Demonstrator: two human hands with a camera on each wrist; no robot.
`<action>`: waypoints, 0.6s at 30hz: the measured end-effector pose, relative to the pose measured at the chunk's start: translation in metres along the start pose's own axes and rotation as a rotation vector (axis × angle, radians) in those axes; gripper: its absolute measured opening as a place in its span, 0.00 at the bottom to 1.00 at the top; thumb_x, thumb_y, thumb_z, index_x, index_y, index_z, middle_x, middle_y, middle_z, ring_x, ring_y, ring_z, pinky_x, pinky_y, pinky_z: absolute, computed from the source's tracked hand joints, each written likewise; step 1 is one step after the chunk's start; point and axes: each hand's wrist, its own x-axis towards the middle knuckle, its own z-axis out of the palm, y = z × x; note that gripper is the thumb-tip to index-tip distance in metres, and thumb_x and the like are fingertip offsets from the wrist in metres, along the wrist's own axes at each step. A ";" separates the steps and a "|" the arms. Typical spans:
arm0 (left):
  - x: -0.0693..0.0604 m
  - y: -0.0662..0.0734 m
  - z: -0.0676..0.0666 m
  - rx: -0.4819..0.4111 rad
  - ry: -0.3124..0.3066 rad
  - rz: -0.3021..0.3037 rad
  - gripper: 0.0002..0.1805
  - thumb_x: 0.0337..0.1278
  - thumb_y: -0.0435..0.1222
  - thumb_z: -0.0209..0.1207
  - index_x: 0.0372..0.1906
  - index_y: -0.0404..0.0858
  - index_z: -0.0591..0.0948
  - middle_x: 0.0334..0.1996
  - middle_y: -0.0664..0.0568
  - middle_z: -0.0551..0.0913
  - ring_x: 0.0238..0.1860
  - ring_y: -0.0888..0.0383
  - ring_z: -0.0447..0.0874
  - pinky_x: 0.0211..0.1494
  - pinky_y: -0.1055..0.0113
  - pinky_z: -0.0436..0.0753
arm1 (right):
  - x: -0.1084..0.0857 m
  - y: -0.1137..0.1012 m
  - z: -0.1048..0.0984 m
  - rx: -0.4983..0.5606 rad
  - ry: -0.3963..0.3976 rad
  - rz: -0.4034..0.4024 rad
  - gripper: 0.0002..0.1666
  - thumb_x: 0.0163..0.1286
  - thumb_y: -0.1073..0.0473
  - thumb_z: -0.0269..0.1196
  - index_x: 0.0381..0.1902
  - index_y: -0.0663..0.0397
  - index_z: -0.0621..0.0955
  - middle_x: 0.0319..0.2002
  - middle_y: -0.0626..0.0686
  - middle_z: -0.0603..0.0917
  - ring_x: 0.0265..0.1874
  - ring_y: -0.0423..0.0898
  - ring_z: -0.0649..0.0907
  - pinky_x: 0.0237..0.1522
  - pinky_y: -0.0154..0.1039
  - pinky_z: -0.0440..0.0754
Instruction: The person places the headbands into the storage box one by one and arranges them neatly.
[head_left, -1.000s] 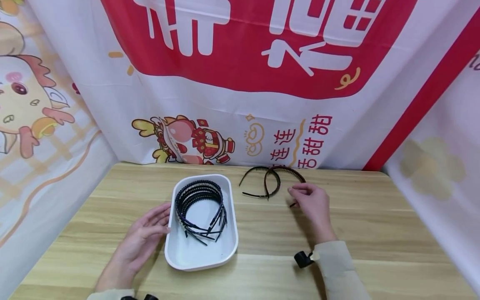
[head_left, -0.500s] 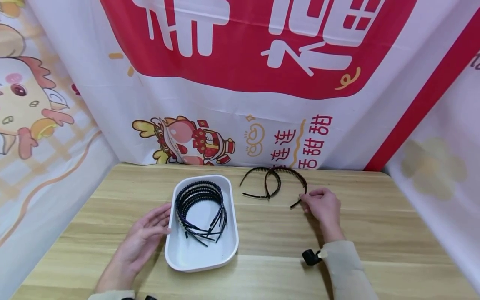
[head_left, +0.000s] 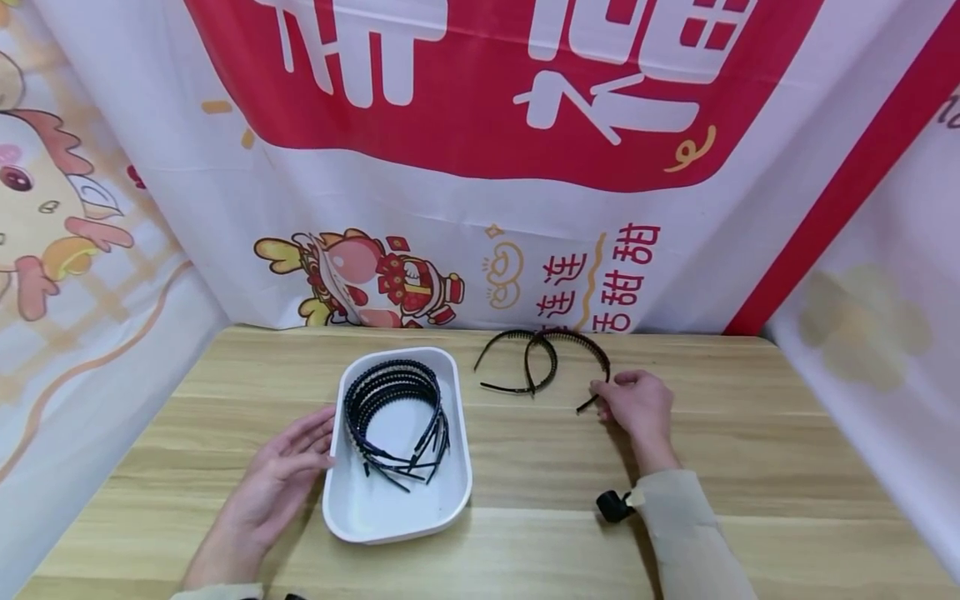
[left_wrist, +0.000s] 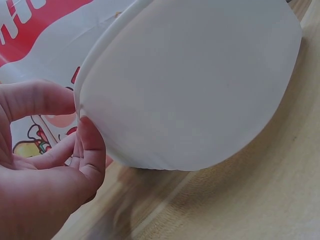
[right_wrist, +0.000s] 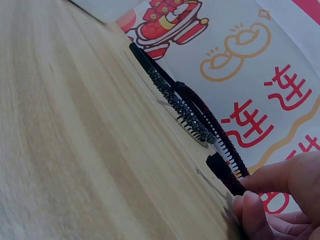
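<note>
A white plastic box (head_left: 397, 532) on the table holds several black toothed headbands (head_left: 401, 372). My left hand (head_left: 273, 483) rests against the box's left side, fingertips and thumb touching its outer wall, fingers fairly straight; the left wrist view shows them at the wall (left_wrist: 190, 90) near the rim. At the back, my right hand (head_left: 637, 412) pinches one end of a dark reddish-brown toothed headband (head_left: 590, 340) between thumb and fingers. That headband crosses a second, glittery black headband (head_left: 553, 362), which lies on the table. In the right wrist view, the glittery headband (right_wrist: 175, 102) lies beside the held one.
The wooden table (head_left: 547, 533) ends at the back against a hanging white and red printed cloth (head_left: 420, 196). Printed cloth also hangs along the left (head_left: 97, 317) and right (head_left: 862, 400) sides.
My right hand has shifted to the right along the headband towards its end, uncovering more of it. The whole head view has shifted slightly. My left hand stays at the box.
</note>
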 end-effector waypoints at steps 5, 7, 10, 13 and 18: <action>-0.001 0.001 -0.001 -0.009 0.000 -0.005 0.34 0.62 0.15 0.52 0.63 0.50 0.84 0.58 0.57 0.86 0.58 0.61 0.83 0.61 0.70 0.87 | 0.001 -0.003 0.004 0.005 0.002 -0.011 0.33 0.65 0.60 0.70 0.65 0.70 0.78 0.40 0.61 0.92 0.17 0.37 0.87 0.26 0.31 0.89; -0.001 0.001 -0.001 -0.007 -0.002 -0.007 0.34 0.63 0.15 0.52 0.63 0.50 0.83 0.58 0.57 0.86 0.58 0.61 0.83 0.62 0.70 0.87 | 0.000 -0.004 0.004 0.025 0.000 -0.007 0.32 0.65 0.61 0.69 0.65 0.70 0.78 0.47 0.66 0.91 0.17 0.37 0.88 0.27 0.31 0.89; -0.001 0.002 -0.001 -0.004 -0.006 -0.013 0.34 0.63 0.15 0.52 0.64 0.49 0.83 0.58 0.57 0.85 0.58 0.61 0.83 0.62 0.70 0.87 | 0.000 -0.004 0.004 0.064 -0.002 0.004 0.30 0.66 0.63 0.68 0.65 0.70 0.79 0.52 0.68 0.90 0.18 0.36 0.88 0.28 0.30 0.90; 0.000 0.002 0.000 -0.003 -0.008 -0.016 0.33 0.62 0.15 0.52 0.64 0.49 0.82 0.58 0.57 0.85 0.58 0.61 0.83 0.62 0.71 0.86 | -0.001 -0.003 0.004 0.120 -0.005 0.022 0.27 0.67 0.64 0.67 0.62 0.70 0.80 0.45 0.62 0.92 0.19 0.36 0.88 0.28 0.30 0.90; 0.000 0.002 0.001 0.003 0.001 -0.030 0.33 0.62 0.15 0.53 0.64 0.49 0.82 0.58 0.57 0.85 0.58 0.61 0.83 0.62 0.71 0.86 | -0.003 -0.001 0.001 0.201 -0.008 0.040 0.26 0.68 0.65 0.67 0.62 0.71 0.81 0.28 0.46 0.91 0.19 0.36 0.88 0.28 0.30 0.90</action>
